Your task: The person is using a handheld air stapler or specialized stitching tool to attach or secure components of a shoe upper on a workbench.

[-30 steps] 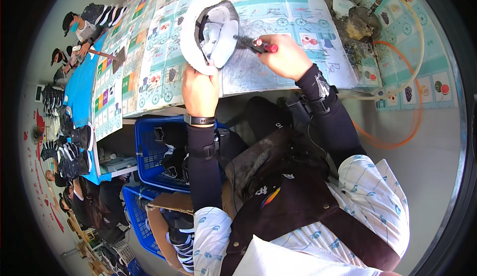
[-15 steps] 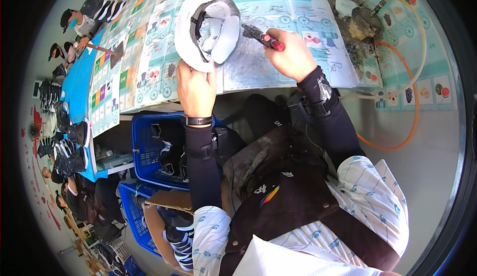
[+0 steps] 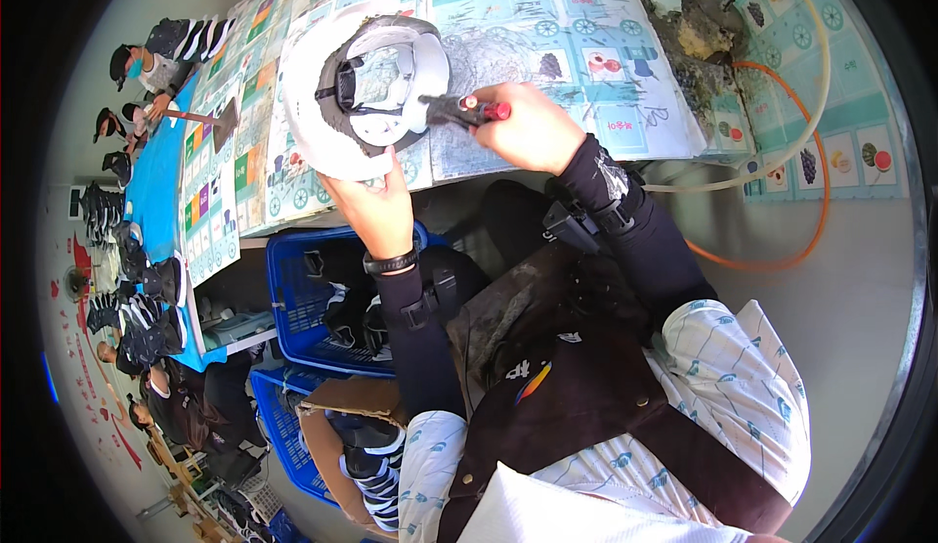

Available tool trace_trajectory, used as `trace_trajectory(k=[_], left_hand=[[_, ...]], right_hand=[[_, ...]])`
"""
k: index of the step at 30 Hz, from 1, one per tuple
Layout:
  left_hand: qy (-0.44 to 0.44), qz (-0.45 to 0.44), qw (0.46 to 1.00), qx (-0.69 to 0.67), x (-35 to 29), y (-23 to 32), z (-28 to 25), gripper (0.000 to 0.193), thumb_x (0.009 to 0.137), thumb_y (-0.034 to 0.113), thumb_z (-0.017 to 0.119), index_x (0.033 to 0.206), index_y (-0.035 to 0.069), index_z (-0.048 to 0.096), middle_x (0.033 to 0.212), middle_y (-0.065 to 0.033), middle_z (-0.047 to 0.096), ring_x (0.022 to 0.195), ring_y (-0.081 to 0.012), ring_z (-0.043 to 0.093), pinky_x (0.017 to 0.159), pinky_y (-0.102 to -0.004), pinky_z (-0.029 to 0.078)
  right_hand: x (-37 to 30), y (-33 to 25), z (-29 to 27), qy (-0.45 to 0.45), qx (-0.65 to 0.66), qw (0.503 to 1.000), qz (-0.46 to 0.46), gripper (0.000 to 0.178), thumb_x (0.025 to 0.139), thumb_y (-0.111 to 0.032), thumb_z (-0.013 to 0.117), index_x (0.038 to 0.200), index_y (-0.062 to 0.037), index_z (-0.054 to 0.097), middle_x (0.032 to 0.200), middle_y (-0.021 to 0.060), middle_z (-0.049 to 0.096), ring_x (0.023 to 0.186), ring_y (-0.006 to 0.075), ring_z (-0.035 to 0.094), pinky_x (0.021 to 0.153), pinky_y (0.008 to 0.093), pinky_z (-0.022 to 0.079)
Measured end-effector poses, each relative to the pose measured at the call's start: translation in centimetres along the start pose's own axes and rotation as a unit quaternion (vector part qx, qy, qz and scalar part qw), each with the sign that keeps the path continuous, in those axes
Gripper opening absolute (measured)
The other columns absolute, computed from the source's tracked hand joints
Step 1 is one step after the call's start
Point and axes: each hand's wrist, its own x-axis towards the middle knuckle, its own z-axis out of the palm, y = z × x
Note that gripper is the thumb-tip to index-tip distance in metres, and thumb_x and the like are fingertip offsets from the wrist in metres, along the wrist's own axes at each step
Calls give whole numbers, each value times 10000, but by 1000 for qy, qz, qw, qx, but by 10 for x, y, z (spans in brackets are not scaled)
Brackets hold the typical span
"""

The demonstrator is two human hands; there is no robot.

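Upper centre of the frame: white shoe-like piece over the patterned tabletop, its dark-lined opening facing up. From where I stand, left hand clamped on its lower edge, thumb on top, other fingers partly hidden beneath. Right hand, apart from the left, closed around a dark brush-like tool with red end; tip at the piece's right edge, contact unclear. Blue basket below, left of centre. Orange hose at right.

White hollow piece, red-ended dark tool alongside
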Motion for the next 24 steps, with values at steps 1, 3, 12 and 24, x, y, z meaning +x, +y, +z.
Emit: trace_trajectory(k=[1,3,12,24], left_hand=[[-12,-19,999,-44,-1,0,-6,720,828,27,826,1419,-89,432,1371,-251,511,1278,-374,555,1076,-474,449],[-48,-58,990,-120,0,3,-20,695,880,59,760,1460,-77,404,1408,-200,493,1335,-302,512,1122,-447,408],[-23,-41,991,-121,142,35,-46,639,952,340,743,1427,-20,513,1458,-207,549,1312,-281,554,1059,-402,458],[-193,-2,964,183,130,13,-82,561,922,338,770,1248,-100,639,1110,-296,718,1048,-357,719,910,-398,534]], right_hand=[[0,0,-1,4,4,1000,-3,307,771,-180,540,947,-7,722,873,315,665,897,512,642,849,574,517],[0,0,-1,79,17,995,58,289,772,-187,540,915,0,708,861,313,663,895,513,641,852,574,515],[-4,4,6,29,31,998,41,270,789,-164,527,889,9,708,863,322,660,899,516,640,855,572,513],[-9,9,-5,87,47,993,57,266,849,-164,548,939,30,706,790,286,676,792,481,681,773,530,546]])
